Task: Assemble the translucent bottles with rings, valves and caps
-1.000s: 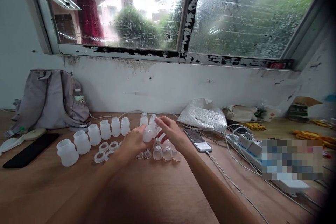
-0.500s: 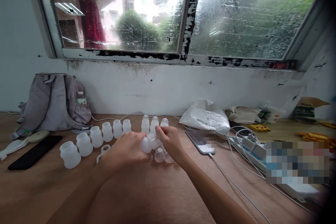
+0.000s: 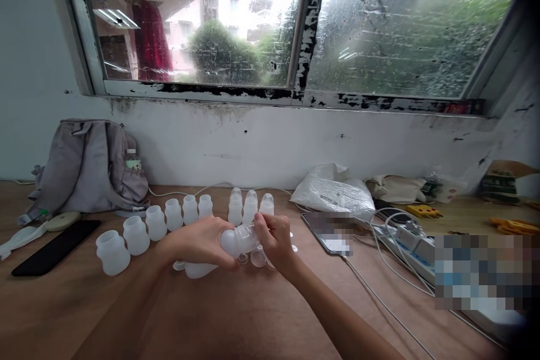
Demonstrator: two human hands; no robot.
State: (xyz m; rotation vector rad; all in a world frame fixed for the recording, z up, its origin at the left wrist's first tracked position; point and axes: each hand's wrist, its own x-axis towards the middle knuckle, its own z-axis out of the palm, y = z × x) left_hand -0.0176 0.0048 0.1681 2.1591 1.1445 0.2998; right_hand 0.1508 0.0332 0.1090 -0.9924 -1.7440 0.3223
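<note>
A small frosted baby bottle [image 3: 230,242] lies tilted between my hands, its clear capped end to the right. My left hand [image 3: 196,242] wraps its thumb and fingers round the bottle's body. My right hand [image 3: 275,239] is closed on the clear cap [image 3: 247,235]. A frosted white piece [image 3: 200,270] shows below my left palm, mostly covered. Several clear caps, one of them a clear cap [image 3: 257,257], stand beneath the bottle. Behind my hands are three capped bottles [image 3: 235,206]. To the left curves a row of open bottle bodies [image 3: 113,253].
A black phone [image 3: 57,247] and a grey backpack [image 3: 90,171] lie at the left. On the right are a charging phone [image 3: 329,233], a silver padded bag [image 3: 333,194], a power strip [image 3: 476,306] and loose cables. A wall with a window rises behind the table.
The bottle has shifted slightly left and lies flatter. My left hand has moved with it, and the frosted piece under its palm now shows. The right hand still grips the cap end.
</note>
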